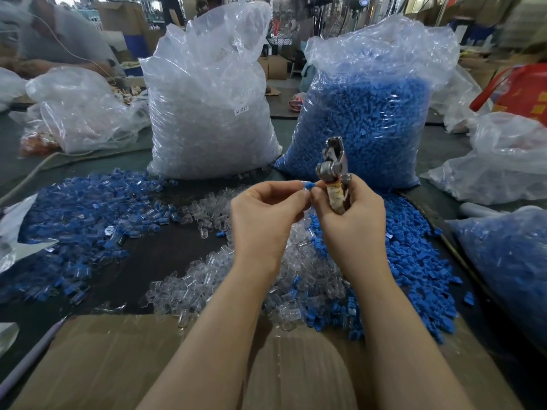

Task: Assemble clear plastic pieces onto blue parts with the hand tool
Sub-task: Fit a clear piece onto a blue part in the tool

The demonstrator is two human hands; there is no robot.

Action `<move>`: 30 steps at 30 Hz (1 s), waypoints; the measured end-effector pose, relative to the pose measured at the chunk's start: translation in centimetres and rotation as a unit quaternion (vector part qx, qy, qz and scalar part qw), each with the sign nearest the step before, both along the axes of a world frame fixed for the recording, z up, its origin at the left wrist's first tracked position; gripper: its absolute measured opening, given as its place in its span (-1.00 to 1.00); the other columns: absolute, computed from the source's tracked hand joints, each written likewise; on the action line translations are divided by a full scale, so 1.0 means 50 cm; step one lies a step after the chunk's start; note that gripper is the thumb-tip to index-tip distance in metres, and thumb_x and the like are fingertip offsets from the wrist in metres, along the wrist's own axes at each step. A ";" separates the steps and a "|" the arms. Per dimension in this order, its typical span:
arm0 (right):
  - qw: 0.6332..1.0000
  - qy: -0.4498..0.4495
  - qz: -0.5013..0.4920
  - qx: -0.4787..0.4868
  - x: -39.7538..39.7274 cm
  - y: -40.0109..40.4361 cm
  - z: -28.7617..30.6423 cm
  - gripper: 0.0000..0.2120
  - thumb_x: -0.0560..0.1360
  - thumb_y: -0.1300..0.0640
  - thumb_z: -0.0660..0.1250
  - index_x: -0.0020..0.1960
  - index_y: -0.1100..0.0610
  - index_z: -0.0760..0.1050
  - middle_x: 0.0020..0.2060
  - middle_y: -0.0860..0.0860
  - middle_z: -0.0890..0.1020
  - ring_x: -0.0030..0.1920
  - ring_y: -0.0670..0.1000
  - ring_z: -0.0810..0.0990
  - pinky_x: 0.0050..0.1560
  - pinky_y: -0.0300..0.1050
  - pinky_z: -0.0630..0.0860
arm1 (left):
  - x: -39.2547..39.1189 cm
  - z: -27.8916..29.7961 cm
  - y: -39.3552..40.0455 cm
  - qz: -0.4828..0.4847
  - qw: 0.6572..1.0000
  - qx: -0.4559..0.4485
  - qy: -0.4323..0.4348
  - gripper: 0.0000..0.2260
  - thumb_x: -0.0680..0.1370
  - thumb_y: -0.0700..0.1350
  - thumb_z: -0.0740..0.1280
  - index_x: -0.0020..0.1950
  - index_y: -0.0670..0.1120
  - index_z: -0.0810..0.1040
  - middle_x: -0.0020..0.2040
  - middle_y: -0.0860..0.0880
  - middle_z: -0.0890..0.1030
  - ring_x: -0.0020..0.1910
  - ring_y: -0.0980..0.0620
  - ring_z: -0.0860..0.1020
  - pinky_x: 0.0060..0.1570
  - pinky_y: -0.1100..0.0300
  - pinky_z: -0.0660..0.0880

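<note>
The blue part point(308, 185) sits pinched between the fingertips of both hands, raised above the middle of the worktop point(154, 255), with a bit of clear plastic at its left end. The left hand point(263, 214) pinches it from the left with thumb and forefinger, the other fingers curled under. The right hand point(352, 220) meets it from the right with thumb and fingertip, and its remaining fingers wrap the tape-bound handle of the hand tool point(334, 167), which stands nearly upright just right of the part, its metal head pointing up and away. I cannot tell whether the tool's jaws are parted.

Directly under the hands lies a heap of clear plastic pieces point(201, 279), running toward the near edge. Touching it on the right is a heap of loose blue parts point(420, 267), spread toward the right edge. Toward the left edge lies a wide pile of blue-and-clear pieces point(88, 214), mixed together.

At the far side stand two tall plastic sacks side by side: the clear-piece sack point(207, 113) on the left, with a small white label, and the blue-part sack point(370, 113) on the right, just behind the tool. Another bag of blue parts point(503, 261) leans at the right edge. Cardboard point(112, 365) covers the near edge beneath the forearms.
</note>
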State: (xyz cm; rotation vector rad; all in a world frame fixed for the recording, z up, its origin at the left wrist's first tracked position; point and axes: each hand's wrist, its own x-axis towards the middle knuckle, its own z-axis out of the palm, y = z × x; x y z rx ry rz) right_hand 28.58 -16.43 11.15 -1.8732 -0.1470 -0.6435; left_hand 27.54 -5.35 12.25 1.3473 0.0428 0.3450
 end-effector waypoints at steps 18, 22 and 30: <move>0.980 0.138 0.109 -0.093 0.008 -0.045 -0.003 -0.97 0.49 0.09 0.40 -0.08 0.04 0.58 -0.24 -0.01 0.66 -0.15 0.10 0.62 -0.04 0.21 0.57 | 0.021 -0.020 0.018 0.048 0.997 0.061 -0.024 -0.87 0.50 -0.29 0.45 -0.17 -0.06 0.64 -0.29 0.00 0.68 -0.25 0.05 0.67 -0.17 0.25 0.59; 0.971 0.162 0.134 -0.118 0.007 -0.045 -0.002 -0.91 0.50 0.09 0.39 -0.06 0.10 0.56 -0.21 0.09 0.65 -0.13 0.18 0.60 -0.02 0.24 0.56 | 0.022 -0.020 0.023 0.035 0.997 0.057 -0.039 -0.88 0.51 -0.30 0.43 -0.14 -0.09 0.63 -0.27 0.01 0.67 -0.26 0.10 0.66 -0.17 0.29 0.57; 0.967 0.162 0.146 -0.132 0.003 -0.041 0.003 -0.89 0.51 0.12 0.37 -0.03 0.15 0.54 -0.17 0.14 0.64 -0.10 0.20 0.59 0.00 0.24 0.55 | 0.022 -0.018 0.032 -0.001 0.996 0.064 -0.069 -0.87 0.51 -0.33 0.41 -0.13 -0.10 0.63 -0.26 0.03 0.68 -0.25 0.15 0.65 -0.18 0.33 0.55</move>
